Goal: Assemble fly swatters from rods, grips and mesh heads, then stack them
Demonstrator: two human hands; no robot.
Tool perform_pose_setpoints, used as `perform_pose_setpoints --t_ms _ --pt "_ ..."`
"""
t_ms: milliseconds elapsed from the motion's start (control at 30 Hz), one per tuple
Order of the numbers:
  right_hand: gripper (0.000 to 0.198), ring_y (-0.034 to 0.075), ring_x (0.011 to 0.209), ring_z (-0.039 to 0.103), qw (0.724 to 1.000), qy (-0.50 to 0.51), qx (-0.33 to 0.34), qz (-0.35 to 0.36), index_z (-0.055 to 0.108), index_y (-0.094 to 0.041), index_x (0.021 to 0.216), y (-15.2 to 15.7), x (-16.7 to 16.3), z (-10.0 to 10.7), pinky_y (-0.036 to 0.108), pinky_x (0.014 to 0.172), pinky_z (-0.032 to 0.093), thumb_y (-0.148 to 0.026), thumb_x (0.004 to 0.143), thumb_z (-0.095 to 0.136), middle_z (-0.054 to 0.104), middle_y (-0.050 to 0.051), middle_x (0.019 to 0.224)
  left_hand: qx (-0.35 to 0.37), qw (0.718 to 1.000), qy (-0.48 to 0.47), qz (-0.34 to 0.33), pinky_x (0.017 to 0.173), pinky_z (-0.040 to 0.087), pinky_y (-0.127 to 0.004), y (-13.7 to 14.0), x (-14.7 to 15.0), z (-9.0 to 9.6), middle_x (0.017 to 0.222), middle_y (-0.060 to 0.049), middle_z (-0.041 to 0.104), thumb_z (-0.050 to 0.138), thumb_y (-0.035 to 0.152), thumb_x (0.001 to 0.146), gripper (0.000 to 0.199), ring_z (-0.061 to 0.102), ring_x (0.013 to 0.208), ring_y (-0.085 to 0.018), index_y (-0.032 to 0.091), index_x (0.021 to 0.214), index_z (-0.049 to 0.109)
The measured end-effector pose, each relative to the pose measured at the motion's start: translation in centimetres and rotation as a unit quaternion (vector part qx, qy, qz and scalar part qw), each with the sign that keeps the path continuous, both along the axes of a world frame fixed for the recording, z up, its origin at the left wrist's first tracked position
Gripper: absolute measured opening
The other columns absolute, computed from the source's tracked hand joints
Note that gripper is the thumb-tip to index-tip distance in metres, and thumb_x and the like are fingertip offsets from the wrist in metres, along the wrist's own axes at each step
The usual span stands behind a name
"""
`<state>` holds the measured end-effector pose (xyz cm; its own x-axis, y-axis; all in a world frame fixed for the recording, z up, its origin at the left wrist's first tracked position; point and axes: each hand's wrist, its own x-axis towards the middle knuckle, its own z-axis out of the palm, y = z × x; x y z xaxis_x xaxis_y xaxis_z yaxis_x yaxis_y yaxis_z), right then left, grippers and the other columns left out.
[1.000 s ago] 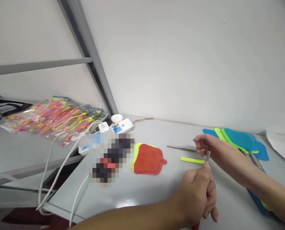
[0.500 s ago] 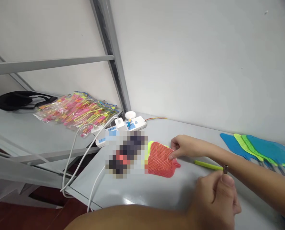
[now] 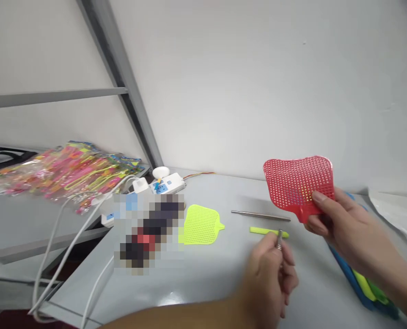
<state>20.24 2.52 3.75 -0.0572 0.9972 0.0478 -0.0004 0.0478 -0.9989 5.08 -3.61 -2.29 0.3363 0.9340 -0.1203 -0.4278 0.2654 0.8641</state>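
My right hand (image 3: 338, 219) pinches a red mesh fly swatter head (image 3: 299, 180) near its neck, raised above the table. Wrapped round a thin metal rod (image 3: 280, 240), my left hand (image 3: 270, 274) is closed, with the rod's end poking up past the thumb. Just beyond that hand lies a yellow-green plastic tube (image 3: 263, 230), partly covered by the rod and fingers. A second metal rod (image 3: 260, 215) rests farther back. Flat on the table to the left is a yellow-green fly swatter head (image 3: 203, 225).
White power strips (image 3: 169, 183) with plugs and cables sit at the table's back left. A blurred-out dark object (image 3: 151, 233) lies in front of them. Bagged colourful items (image 3: 87, 171) cover the shelf at left. Blue and green swatters (image 3: 352, 274) lie under my right forearm.
My right hand has lifted the red swatter head off the yellow-green one and carried it right. My left hand still grips its rod. The view has turned right.
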Motion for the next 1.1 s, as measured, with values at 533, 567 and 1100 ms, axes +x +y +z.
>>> perform_pose_setpoints --t_ms 533,567,1100 --pt "0.017 0.002 0.038 0.025 0.987 0.152 -0.035 0.032 0.051 -0.023 0.100 -3.0 -0.3 -3.6 0.022 0.047 0.027 -0.039 0.095 0.054 0.063 -0.005 0.067 0.003 0.991 0.109 -0.078 0.034 0.028 -0.018 0.3 0.1 -0.1 0.045 0.010 0.035 0.033 0.057 0.095 0.046 0.030 0.030 -0.006 0.021 0.068 0.039" --pt "0.017 0.002 0.037 0.027 0.987 0.149 -0.035 0.048 0.050 -0.023 0.101 -3.0 -0.3 -3.5 0.022 0.046 0.026 -0.039 0.095 0.053 0.063 -0.005 0.068 0.000 0.991 0.116 -0.074 0.034 0.028 -0.018 0.3 0.2 0.0 0.045 0.010 0.035 0.033 0.057 0.095 0.046 0.030 0.030 -0.006 0.021 0.067 0.039" --pt "0.020 0.005 0.037 0.045 0.986 0.042 -0.028 0.158 0.050 -0.020 0.091 -2.6 1.7 -2.5 0.022 0.049 0.036 -0.039 0.099 0.047 0.062 -0.005 0.055 0.028 0.986 0.121 -0.108 0.038 0.030 -0.017 0.6 -0.1 0.7 0.045 0.010 0.032 0.036 0.052 0.097 0.042 0.029 0.034 -0.005 0.020 0.070 0.040"
